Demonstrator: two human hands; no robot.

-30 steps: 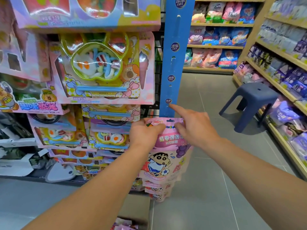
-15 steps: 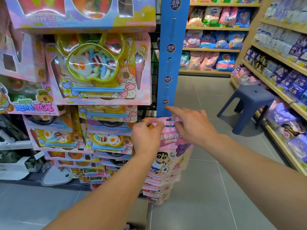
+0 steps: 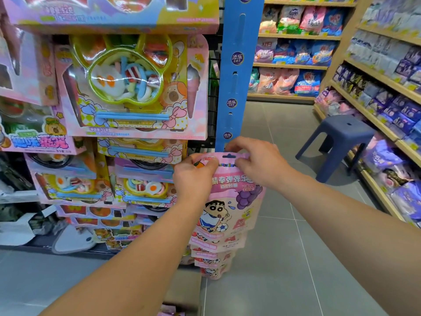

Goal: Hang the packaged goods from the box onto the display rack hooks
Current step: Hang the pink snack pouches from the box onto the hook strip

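Both grips on the pink snack pouch (image 3: 230, 197): my left hand (image 3: 194, 179) pinches its top left corner, my right hand (image 3: 257, 161) pinches the top edge by the hang hole, fingers curled over the header. Pouch top sits at the lower end of the blue hanging strip (image 3: 237, 71), touching or just in front of it; can't tell if the hole is on a hook. More pink pouches (image 3: 214, 258) hang below it in an overlapping column. Toy food packs (image 3: 134, 87) on the rack to the left. Blue stool (image 3: 339, 142) on the floor, far right, beside the shelves (image 3: 385, 80). Box (image 3: 182, 293) near, bottom centre, partly hidden by my left arm.
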